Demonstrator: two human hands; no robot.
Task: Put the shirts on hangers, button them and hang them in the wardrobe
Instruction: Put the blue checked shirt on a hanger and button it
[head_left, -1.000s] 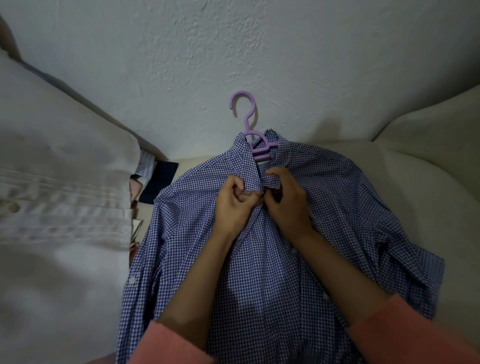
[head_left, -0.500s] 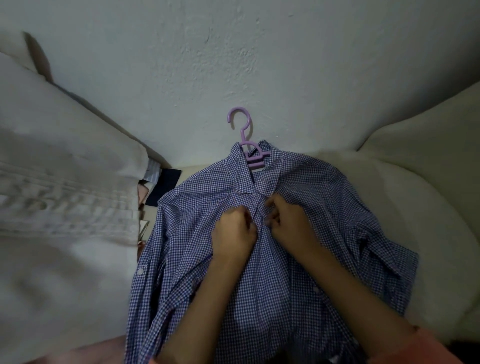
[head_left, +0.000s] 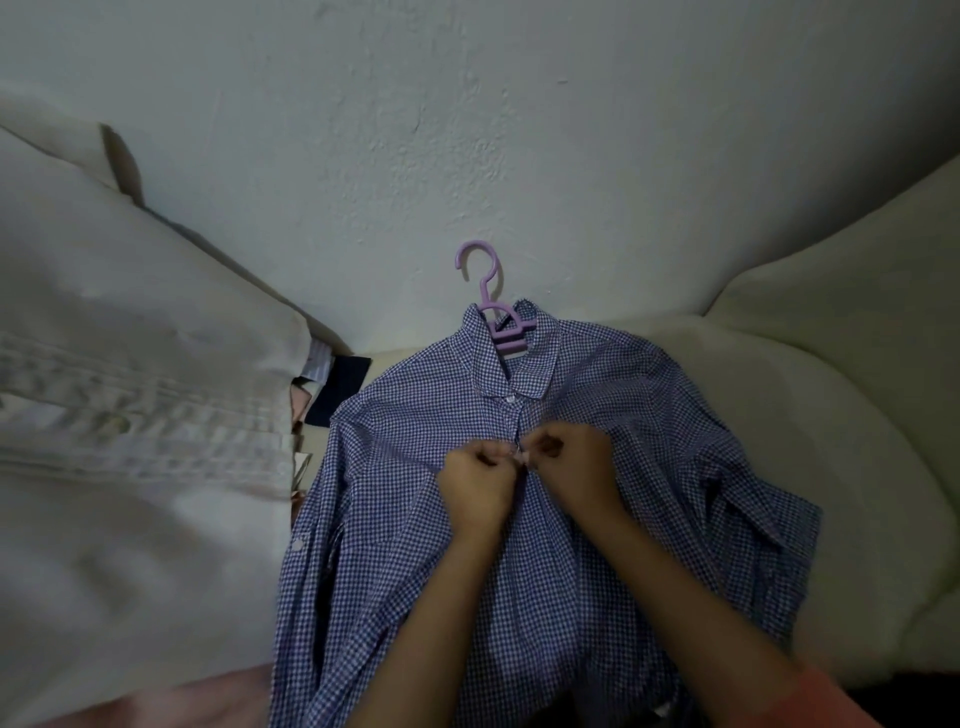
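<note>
A blue-and-white checked shirt (head_left: 415, 519) lies spread out on a cream sofa, front side up. A purple plastic hanger (head_left: 491, 306) sits inside it, its hook sticking out past the collar toward the wall. The top button (head_left: 510, 399) under the collar is fastened. Just below it, my left hand (head_left: 475, 483) and my right hand (head_left: 571, 467) meet at the front placket. Each pinches one edge of the shirt's opening, fingers curled. The button between the fingertips is hidden.
A large cream cushion or folded fabric (head_left: 130, 415) fills the left side. More folded clothes (head_left: 332, 384), dark blue and pale, are wedged between it and the shirt. The sofa's arm (head_left: 831, 338) curves round on the right. A white wall (head_left: 467, 130) stands behind.
Both hands moved down from the collar to a spot lower on the placket. The top button, covered by the hands a second ago, now shows fastened.
</note>
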